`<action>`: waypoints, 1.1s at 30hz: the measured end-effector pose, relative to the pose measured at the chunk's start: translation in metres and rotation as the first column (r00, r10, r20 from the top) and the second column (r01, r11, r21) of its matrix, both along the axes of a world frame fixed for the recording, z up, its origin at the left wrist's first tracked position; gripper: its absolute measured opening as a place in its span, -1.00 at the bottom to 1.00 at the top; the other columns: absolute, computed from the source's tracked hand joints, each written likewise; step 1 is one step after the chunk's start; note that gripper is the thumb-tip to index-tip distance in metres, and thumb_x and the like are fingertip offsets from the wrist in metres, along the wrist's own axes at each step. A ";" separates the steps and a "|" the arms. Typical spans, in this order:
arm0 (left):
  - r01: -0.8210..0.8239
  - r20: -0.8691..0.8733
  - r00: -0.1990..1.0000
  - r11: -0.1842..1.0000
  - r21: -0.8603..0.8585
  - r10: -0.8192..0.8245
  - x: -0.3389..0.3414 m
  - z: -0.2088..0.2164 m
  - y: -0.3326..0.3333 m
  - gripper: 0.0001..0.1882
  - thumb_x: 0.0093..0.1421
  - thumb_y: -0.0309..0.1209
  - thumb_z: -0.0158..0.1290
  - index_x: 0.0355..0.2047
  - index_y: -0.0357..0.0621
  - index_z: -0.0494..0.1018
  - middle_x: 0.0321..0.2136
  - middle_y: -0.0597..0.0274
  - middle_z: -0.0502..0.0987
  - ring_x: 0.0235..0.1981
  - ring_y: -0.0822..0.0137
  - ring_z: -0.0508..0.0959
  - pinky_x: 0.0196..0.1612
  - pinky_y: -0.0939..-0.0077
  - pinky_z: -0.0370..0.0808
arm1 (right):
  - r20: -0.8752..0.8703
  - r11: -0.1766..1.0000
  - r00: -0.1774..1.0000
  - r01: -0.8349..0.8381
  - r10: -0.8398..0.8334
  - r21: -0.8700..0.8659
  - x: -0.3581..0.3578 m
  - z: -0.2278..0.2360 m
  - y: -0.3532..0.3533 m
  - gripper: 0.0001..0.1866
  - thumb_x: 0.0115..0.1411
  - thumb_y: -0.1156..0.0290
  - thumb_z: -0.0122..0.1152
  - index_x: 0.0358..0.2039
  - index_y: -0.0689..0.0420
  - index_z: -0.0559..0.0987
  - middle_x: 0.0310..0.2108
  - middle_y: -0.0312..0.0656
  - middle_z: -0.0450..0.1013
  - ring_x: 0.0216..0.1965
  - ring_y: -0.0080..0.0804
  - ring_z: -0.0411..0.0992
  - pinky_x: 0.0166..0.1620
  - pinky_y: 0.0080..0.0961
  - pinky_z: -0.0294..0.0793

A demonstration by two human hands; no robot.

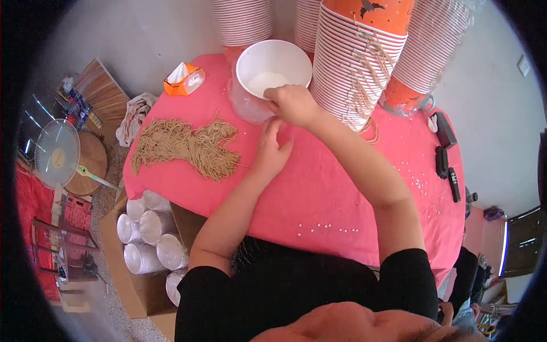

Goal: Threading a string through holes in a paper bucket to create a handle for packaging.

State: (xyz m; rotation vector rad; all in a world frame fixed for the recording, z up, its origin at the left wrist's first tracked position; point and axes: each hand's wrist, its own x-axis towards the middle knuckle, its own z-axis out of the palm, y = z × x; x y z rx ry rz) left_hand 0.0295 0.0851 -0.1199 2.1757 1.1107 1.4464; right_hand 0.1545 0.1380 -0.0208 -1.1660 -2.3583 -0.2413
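Note:
My right hand is over the near rim of a white round tub, its fingers pinched together; whatever they hold, if anything, is hidden. White contents lie in the bottom of the tub. Just below, my left hand is held with thumb and fingers apart, close under the right hand, and nothing shows in it. Left of it a thick bundle of tan cords lies on the pink tablecloth. To the right rises a tall stack of nested paper buckets, with tan cord loops hanging down its side.
More stacked buckets stand behind. An orange tissue pack lies at the far left. Small white beads are scattered over the cloth. Black objects sit at the right edge. A cardboard box of white cups stands at lower left.

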 end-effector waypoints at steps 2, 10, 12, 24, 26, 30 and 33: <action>-0.014 0.026 1.000 1.000 -0.002 0.014 -0.001 -0.001 0.003 -0.41 0.02 -0.52 0.15 0.08 -0.32 0.25 0.07 -0.19 0.31 0.15 -0.09 0.31 0.19 0.17 0.27 | -0.038 0.999 0.999 -0.036 0.036 0.008 0.002 -0.004 -0.009 -0.87 0.01 0.36 0.21 -0.42 0.12 0.55 -0.54 -0.04 0.51 -0.44 -0.03 0.53 -0.37 -0.13 0.49; 0.016 0.064 0.998 0.999 -0.036 -0.014 0.000 -0.010 0.009 -0.30 0.01 -0.49 0.18 0.16 -0.32 0.16 0.13 -0.21 0.24 0.20 -0.13 0.24 0.24 0.12 0.20 | -0.062 0.997 0.995 -0.079 0.078 -0.011 0.007 -0.009 -0.018 -0.82 0.04 0.28 0.23 -0.45 0.12 0.56 -0.54 -0.05 0.52 -0.45 -0.04 0.52 -0.38 -0.15 0.48; 0.082 0.064 0.995 0.986 -0.142 -0.074 -0.002 -0.011 0.010 -0.30 0.01 -0.48 0.19 0.16 -0.31 0.16 0.12 -0.20 0.24 0.20 -0.13 0.24 0.24 0.12 0.20 | -0.065 0.996 0.995 -0.084 0.081 -0.030 0.005 -0.006 -0.023 -0.78 0.08 0.22 0.22 -0.47 0.13 0.56 -0.54 -0.06 0.52 -0.45 -0.05 0.52 -0.38 -0.14 0.48; 0.074 0.047 0.997 0.987 -0.144 -0.068 0.000 -0.015 0.012 -0.25 0.05 -0.48 0.17 0.23 -0.29 0.09 0.21 -0.23 0.14 0.30 -0.16 0.09 0.33 0.10 0.07 | -0.057 0.995 0.998 -0.027 0.021 -0.101 -0.001 -0.009 -0.026 -0.63 0.22 0.05 0.09 -0.47 0.11 0.59 -0.51 -0.08 0.53 -0.43 -0.06 0.53 -0.36 -0.14 0.49; 0.064 0.041 0.997 0.983 -0.171 -0.058 0.000 -0.017 0.012 -0.25 0.05 -0.48 0.18 0.22 -0.29 0.09 0.21 -0.23 0.13 0.29 -0.15 0.10 0.33 0.10 0.08 | -0.044 0.991 0.999 -0.019 0.013 -0.136 -0.002 -0.008 -0.025 -0.63 0.22 0.06 0.08 -0.43 0.11 0.59 -0.46 -0.08 0.54 -0.39 -0.07 0.53 -0.32 -0.14 0.49; 0.106 0.066 0.993 0.964 -0.244 -0.093 -0.001 -0.018 0.014 -0.26 0.04 -0.48 0.19 0.20 -0.30 0.11 0.21 -0.22 0.13 0.28 -0.15 0.13 0.30 0.09 0.12 | -0.026 0.988 1.000 -0.018 0.014 -0.152 -0.004 -0.010 -0.025 -0.65 0.22 0.08 0.07 -0.39 0.11 0.59 -0.42 -0.09 0.54 -0.34 -0.09 0.53 -0.28 -0.14 0.50; 0.124 0.094 0.990 0.961 -0.246 -0.104 -0.003 -0.025 0.018 -0.28 0.04 -0.48 0.19 0.18 -0.31 0.13 0.20 -0.22 0.15 0.27 -0.15 0.14 0.29 0.10 0.14 | -0.019 0.987 1.000 -0.020 0.017 -0.160 -0.006 -0.009 -0.026 -0.68 0.22 0.11 0.07 -0.36 0.10 0.60 -0.39 -0.11 0.55 -0.32 -0.10 0.53 -0.26 -0.15 0.50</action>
